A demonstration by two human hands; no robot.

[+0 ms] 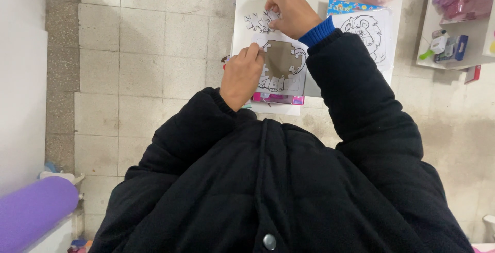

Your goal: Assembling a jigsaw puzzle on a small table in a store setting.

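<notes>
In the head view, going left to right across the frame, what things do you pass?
Purple roll → left hand on the puzzle board → right hand with puzzle pieces → lion colouring sheet → small items on the shelf.

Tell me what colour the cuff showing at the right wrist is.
Bright blue: the cuff sticks out from the black jacket sleeve, seen in the head view.

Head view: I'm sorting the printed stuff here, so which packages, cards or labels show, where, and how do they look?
Lion card: right of the hands, white sheet with a lion outline and a blue, colourful header strip.
Pink package: under the puzzle tray's near edge, flat, pink.
Small box: side shelf at right, blue and white.
Red package: below that shelf's edge, small, partly hidden.
</notes>
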